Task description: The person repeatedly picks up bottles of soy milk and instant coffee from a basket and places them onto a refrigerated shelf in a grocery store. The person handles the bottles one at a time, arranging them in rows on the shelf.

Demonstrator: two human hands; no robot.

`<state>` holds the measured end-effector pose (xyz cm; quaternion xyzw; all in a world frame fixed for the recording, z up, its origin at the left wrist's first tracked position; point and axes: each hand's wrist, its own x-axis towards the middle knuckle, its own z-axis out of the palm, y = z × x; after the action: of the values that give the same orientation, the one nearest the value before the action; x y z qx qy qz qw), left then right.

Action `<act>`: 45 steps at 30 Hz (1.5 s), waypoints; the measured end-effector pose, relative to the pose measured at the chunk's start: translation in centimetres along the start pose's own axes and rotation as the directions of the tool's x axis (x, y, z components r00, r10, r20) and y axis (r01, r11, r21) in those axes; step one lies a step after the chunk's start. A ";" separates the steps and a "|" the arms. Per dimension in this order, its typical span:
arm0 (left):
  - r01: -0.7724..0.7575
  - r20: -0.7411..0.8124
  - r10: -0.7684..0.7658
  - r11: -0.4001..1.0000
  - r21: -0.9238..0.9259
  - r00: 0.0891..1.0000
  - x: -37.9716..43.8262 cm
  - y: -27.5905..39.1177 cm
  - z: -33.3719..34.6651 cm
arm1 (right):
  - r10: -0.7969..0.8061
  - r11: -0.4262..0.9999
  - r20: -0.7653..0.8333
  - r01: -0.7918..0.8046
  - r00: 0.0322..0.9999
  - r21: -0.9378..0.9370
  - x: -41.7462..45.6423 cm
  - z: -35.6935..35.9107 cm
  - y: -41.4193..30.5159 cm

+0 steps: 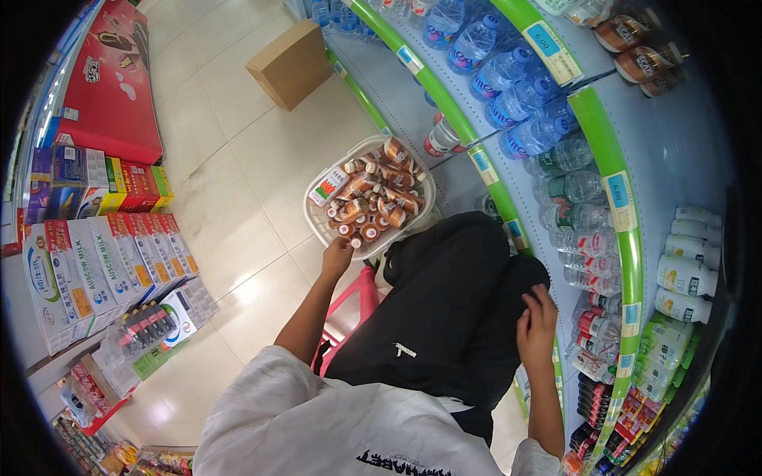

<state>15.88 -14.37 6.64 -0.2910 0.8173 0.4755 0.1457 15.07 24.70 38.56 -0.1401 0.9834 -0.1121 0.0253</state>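
A white plastic basket (430, 196) stands on the tiled floor in front of me, filled with small brown-labelled drink bottles (393, 212). One white carton-like pack with a red and green picture (331, 186) lies among them at the left side. My left hand (337, 257) is at the near rim of the basket, fingertips by a bottle's white cap (356, 243); whether they grip the bottle or the rim cannot be told. Beside my knee, my right hand (537, 324) holds nothing, its fingers loosely bent and apart.
Shelves with green edge strips (619, 202) rise close on my right, holding water bottles (476, 44) and other drinks. A cardboard box (292, 62) stands on the floor ahead. Milk cartons (113, 268) and a red freezer chest (113, 89) line the left. I sit on a pink stool (360, 303).
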 end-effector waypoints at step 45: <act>-0.386 0.200 0.744 0.533 -0.753 0.638 -18.6 29.8 -6.5 | 0.053 0.560 -0.090 0.045 0.995 0.827 0.3 -7.0 -9.3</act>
<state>12.50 -2.43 40.19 0.1053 0.5797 0.8048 0.0723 16.68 17.41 47.43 -0.1033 0.8161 -0.5674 0.0370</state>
